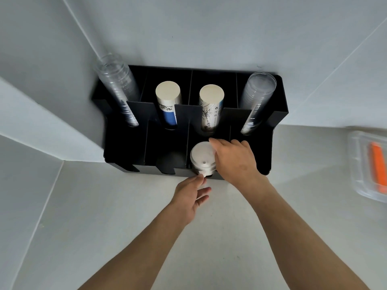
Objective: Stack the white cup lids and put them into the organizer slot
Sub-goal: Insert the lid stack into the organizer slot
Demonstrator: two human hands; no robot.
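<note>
Setting is looking like a café or drink-service counter. A black cup-and-lid organizer [278, 114] is sitting on a plain white countertop [109, 206], backed against white walls. Its rear slots are holding a stack of clear plastic cups [117, 86], two stacks of printed paper cups [167, 99] [210, 103], and a second stack of clear cups [258, 93]. A stack of white cup lids [202, 159] is occupying one front slot. A clear plastic container [356, 168] holding something orange is lying at the right edge. Exact business type is not showing.
</note>
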